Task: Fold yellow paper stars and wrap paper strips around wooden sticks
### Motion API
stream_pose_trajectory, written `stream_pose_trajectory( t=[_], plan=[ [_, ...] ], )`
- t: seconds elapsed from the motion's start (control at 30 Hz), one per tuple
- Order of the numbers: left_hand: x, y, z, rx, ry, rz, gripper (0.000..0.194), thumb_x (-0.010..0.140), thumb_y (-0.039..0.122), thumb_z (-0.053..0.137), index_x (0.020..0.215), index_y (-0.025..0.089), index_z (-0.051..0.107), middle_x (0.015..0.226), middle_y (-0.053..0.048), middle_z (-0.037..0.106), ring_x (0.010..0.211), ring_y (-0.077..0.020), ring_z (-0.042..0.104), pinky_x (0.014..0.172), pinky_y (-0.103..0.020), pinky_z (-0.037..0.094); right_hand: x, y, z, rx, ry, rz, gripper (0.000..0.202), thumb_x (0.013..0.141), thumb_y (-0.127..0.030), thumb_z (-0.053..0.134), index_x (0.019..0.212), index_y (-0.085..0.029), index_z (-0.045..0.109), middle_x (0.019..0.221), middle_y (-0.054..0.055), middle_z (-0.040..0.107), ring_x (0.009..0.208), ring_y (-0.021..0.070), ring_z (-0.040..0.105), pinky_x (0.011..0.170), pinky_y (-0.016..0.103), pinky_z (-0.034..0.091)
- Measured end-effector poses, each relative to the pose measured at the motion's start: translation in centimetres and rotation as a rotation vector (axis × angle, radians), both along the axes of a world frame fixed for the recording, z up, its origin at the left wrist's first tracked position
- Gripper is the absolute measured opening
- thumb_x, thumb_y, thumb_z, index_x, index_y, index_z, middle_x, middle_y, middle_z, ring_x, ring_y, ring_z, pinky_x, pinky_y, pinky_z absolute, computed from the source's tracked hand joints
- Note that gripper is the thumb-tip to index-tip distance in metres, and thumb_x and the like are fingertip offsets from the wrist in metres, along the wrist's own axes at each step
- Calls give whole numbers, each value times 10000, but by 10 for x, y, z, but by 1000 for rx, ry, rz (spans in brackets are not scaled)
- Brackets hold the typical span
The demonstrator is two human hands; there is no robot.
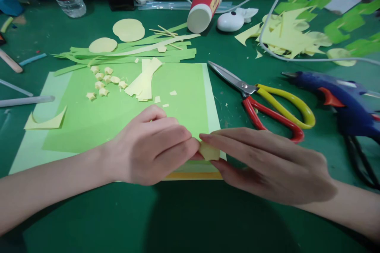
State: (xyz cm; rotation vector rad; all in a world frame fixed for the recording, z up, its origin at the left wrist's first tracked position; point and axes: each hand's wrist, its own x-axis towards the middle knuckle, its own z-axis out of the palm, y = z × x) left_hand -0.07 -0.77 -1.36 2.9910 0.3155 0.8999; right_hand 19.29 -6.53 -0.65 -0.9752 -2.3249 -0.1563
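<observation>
Head | fingers (234,145) pinch yellow paper (209,152) — near sheets' edge (212,104) | scissors (244,86) close

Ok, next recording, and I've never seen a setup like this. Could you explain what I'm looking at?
There is no machine here, just a person's bare left hand and right hand. The single picture comes from a camera worn on the head, looking forward and down. The right hand pinches a small pale yellow paper piece; the left hand's fingers are at its edge, though their exact grip is hidden. On the dark green table lies a light green sheet, with little folded stars and pale paper strips on it. To the right are scissors and a blue glue gun.
</observation>
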Motion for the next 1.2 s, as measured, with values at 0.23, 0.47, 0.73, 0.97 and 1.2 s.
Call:
stream_pose_trajectory(
  t=[0.23, 0.47, 0.73, 0.97, 1.2],
  plan=[
    [0, 1, 1, 146, -60, -116, 102, 802, 100, 518, 723, 114, 579, 538, 1, 596, 509, -114, 496, 502, -273, 365, 0, 1, -1, -62, 11, 103, 185, 869, -86, 395, 837, -166, 558, 776, 17, 672, 687, 52, 615, 503, 137, 491],
    [-1, 1, 4, 122, -109, -215, 132, 753, 116, 561, 637, 137, 620, 541, 11, 606, 486, -106, 513, 458, -275, 363, 7, 2, -10, -118, 49, 219, 200, 909, -150, 354, 1007, -128, 526, 878, 36, 647, 729, 68, 593, 541, 199, 483],
    [1, -3, 8, 42, -67, -237, 137, 740, 98, 560, 616, 147, 595, 546, 12, 563, 492, -109, 470, 480, -286, 350, 6, 1, -10, -120, -12, 253, 224, 918, -142, 333, 1041, -99, 515, 869, 39, 651, 736, 82, 590, 576, 227, 489],
    [2, -3, 12, 42, 20, -109, 152, 788, 101, 530, 648, 149, 563, 539, 29, 559, 500, -99, 427, 497, -273, 344, 2, -1, 6, -11, -94, 50, 91, 830, -103, 515, 881, -106, 591, 731, 33, 670, 623, 86, 596, 463, 209, 465],
    [-2, 2, 6, -19, -19, -55, 205, 875, 206, 432, 711, 157, 544, 556, 34, 558, 547, -91, 441, 537, -268, 344, 6, 3, 18, -66, -128, 27, 196, 849, -99, 457, 917, -242, 573, 773, -31, 681, 661, 92, 642, 484, 167, 507]
  ],
)
